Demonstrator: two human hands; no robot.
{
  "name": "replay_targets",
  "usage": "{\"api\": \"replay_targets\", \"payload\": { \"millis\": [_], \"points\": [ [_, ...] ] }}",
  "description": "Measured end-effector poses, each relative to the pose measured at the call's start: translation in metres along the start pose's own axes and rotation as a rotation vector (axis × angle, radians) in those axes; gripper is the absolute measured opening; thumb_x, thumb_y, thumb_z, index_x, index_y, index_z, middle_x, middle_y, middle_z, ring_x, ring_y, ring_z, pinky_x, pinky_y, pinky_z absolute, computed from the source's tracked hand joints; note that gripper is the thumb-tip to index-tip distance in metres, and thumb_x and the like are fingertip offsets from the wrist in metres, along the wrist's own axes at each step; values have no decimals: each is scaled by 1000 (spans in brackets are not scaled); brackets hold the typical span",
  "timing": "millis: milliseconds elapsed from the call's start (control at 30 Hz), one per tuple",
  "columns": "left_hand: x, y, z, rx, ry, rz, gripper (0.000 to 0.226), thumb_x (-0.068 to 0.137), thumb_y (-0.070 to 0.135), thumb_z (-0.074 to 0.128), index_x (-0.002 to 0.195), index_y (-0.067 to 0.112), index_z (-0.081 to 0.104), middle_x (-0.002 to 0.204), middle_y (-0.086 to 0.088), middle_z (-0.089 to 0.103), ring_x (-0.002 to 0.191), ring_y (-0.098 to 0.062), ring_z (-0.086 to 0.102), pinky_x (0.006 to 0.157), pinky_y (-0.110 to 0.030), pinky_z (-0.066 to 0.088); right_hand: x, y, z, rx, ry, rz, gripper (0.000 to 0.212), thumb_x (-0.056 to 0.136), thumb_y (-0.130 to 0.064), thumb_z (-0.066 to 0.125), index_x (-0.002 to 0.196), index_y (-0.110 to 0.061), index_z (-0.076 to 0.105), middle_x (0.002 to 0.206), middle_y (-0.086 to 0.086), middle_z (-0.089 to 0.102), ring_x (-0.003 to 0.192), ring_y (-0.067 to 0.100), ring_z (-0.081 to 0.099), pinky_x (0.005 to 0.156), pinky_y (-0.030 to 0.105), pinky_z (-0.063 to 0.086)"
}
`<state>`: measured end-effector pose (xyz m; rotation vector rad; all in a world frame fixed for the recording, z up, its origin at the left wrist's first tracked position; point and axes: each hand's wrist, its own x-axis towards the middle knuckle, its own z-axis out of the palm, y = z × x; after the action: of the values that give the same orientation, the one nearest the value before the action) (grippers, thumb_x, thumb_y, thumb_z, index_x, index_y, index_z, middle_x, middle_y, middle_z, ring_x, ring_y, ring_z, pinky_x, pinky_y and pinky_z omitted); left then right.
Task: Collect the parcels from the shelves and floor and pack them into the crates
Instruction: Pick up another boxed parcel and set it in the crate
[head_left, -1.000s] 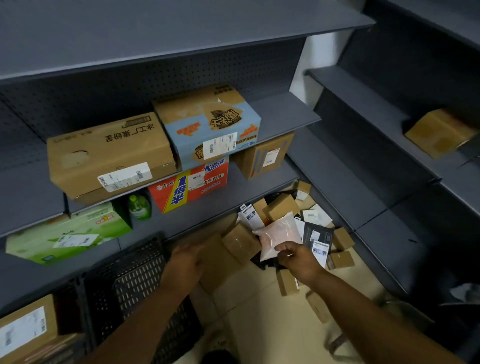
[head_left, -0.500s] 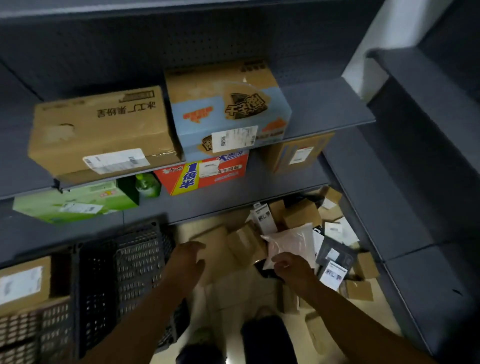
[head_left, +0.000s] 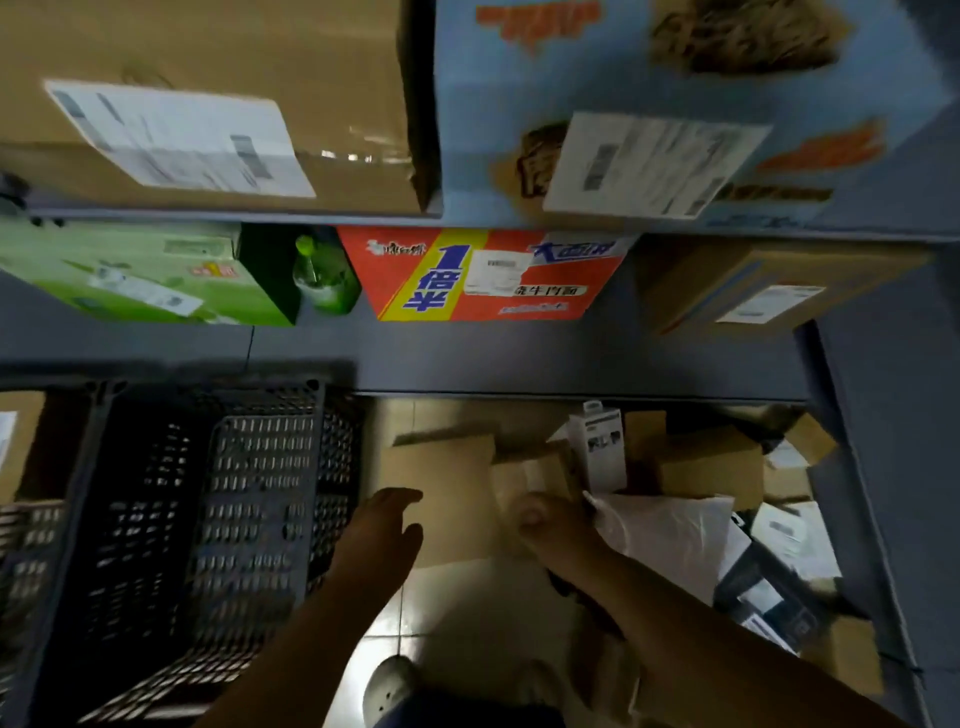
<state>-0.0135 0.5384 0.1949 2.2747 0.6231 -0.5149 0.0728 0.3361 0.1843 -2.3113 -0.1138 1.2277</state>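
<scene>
My right hand (head_left: 550, 525) grips the left corner of a white plastic bag parcel (head_left: 670, 535) lying on the floor pile. My left hand (head_left: 384, 530) reaches forward with its fingers stretched out, over the near edge of a flat cardboard parcel (head_left: 447, 478); contact is unclear. An empty black perforated crate (head_left: 208, 519) stands just left of that hand. More small cardboard boxes (head_left: 711, 467), a white carton (head_left: 597, 447) and dark mailer bags (head_left: 769, 592) are heaped on the floor to the right.
Shelves overhead hold a big brown box (head_left: 208, 104), a blue box (head_left: 675, 104), a green box (head_left: 130, 275), a green bottle (head_left: 322, 280), a red box (head_left: 488, 275) and a small brown box (head_left: 769, 291). A second crate (head_left: 31, 519) at far left holds a cardboard box. Grey shelving (head_left: 883, 467) walls the right side.
The view has dropped lower and closer to the shelves and floor. Both hands have shifted left towards the black crate, and the white bag has come along with my right hand.
</scene>
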Motion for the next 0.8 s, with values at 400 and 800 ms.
{"api": "replay_targets", "payload": {
  "millis": [400,800],
  "points": [
    [166,-152,122,41,-17,-138,55,85,16,61,138,18,45,137,-8,49,118,-25,50,98,-29,38,247,23,82,-359,78,-113,62,92,-13,51,148,-16,23,155,9,19,142,26,21,116,37,22],
    [236,-202,183,-140,-4,-248,64,81,10,61,138,6,30,124,-21,52,111,-37,53,94,-46,46,332,47,115,-395,-32,220,81,92,-13,52,150,-7,-4,149,22,23,133,37,35,107,44,34]
  ]
}}
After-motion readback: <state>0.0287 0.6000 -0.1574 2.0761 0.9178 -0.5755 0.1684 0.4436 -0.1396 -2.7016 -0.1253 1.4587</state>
